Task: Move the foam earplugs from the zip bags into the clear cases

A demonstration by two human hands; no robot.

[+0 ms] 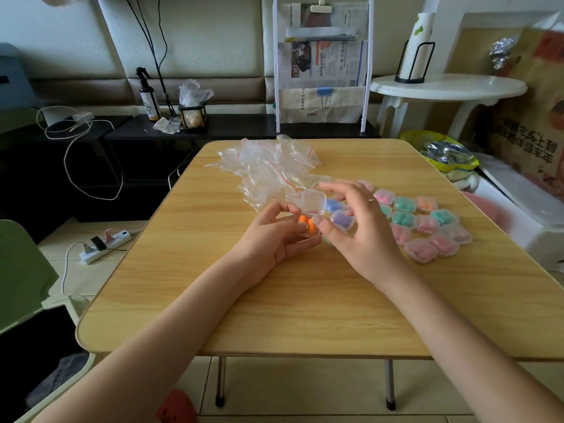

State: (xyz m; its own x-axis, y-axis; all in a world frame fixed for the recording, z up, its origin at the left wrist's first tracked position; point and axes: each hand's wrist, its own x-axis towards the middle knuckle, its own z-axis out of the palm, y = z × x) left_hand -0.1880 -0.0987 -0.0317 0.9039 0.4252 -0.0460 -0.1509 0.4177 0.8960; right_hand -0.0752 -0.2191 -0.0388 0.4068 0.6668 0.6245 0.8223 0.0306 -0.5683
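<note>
Left grip pinches an open clear case holding orange earplugs; right grip pinches its lid.

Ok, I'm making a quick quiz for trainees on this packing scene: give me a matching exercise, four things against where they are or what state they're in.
Things
1. open clear case
2. orange earplugs
3. empty zip bags
4. filled cases

Places or states
A. heaped at the far side of the table
B. held between the left hand and right hand, lid up
C. set in rows on the table, to the right of the hands
D. lying inside the held case

Pairs: 1-B, 2-D, 3-A, 4-C
</note>
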